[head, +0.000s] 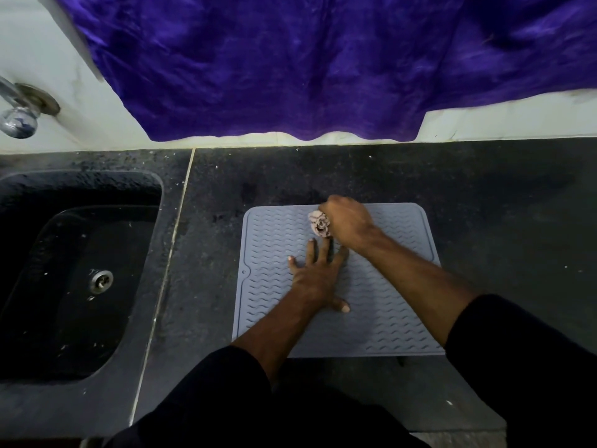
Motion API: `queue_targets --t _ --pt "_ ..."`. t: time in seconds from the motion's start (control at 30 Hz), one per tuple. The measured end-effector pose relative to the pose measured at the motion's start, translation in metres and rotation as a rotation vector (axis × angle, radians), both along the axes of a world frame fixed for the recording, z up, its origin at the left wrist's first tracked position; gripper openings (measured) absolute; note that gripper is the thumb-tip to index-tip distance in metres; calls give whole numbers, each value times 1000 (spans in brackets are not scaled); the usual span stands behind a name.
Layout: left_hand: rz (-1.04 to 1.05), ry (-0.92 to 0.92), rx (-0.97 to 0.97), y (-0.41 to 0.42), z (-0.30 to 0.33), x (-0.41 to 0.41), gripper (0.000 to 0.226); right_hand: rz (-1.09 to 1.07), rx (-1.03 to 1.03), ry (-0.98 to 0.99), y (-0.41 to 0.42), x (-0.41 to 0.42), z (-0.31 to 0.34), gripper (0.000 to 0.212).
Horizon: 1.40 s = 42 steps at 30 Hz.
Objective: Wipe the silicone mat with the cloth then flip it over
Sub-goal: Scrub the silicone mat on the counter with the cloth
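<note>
A: Head view: the silicone mat (pixel 381 302) lies flat on the dark counter (pixel 484 195), to the right of the sink (pixel 77 273) and below the purple fabric (pixel 290 66) hanging on the wall. It is not flipped yet.

B: And the hands, relative to the mat?

A: The left hand (pixel 318 278) is spread flat, palm down, on the mat's middle. The right hand (pixel 347 221) is fisted around the bunched cloth (pixel 319 224) near the mat's far edge.

B: So how to wipe well?

A: I'd keep that left palm pinning the mat, then stroke along the wavy ridges, edge to edge.
</note>
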State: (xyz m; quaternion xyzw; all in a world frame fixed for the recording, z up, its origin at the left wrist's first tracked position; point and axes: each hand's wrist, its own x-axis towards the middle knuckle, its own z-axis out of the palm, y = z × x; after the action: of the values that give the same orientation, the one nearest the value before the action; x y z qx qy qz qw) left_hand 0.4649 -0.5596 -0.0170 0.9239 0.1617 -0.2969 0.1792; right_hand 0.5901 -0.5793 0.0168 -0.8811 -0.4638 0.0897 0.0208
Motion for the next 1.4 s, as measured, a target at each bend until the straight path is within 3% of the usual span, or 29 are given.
queue_targets --t 0.1,0.2,0.43,0.57,0.67,0.93,1.17,1.4 --pt "-2 13 3 -1 -1 0 127 93 81 107 15 -20 1 32" --pt "-8 28 8 -2 3 -1 120 224 10 55 19 -32 -10 36" --pt "6 -2 -7 -2 6 -1 127 14 -102 -8 -9 5 -5 26" --pt "2 -5 -8 -1 5 -1 127 80 19 35 2 -1 2 31" --pt "-2 3 -6 -2 5 -1 125 172 -27 36 15 -22 -2 34" --pt "1 -16 2 -2 7 -2 127 -50 -147 -36 -13 2 -4 37" --pt "69 -139 0 3 5 -27 123 -61 -116 -45 -17 0 -7 37" --pt "147 -49 -24 21 7 -59 123 -47 -19 -16 -12 -10 -5 42"
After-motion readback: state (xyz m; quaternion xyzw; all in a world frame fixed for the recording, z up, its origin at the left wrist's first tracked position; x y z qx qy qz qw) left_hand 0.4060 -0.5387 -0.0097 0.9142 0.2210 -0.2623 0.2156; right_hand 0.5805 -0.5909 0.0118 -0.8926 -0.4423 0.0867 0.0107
